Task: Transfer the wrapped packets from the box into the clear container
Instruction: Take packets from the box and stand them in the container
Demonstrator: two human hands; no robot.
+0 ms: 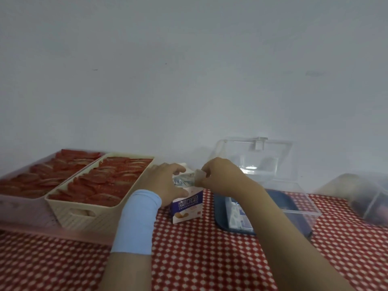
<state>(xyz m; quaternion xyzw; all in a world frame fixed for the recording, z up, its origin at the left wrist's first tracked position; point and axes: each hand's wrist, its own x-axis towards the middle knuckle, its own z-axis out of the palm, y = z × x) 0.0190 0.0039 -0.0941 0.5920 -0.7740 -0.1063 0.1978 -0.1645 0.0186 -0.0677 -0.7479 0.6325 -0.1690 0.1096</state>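
Now, box [186, 206] upright, long axis vertical, opening upward.

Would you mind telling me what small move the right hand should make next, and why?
Probably lift the right hand up and rightward, drawing the pinched packet out of the box, which the left hand steadies. The clear container stands open just right of the box, with packets already inside.
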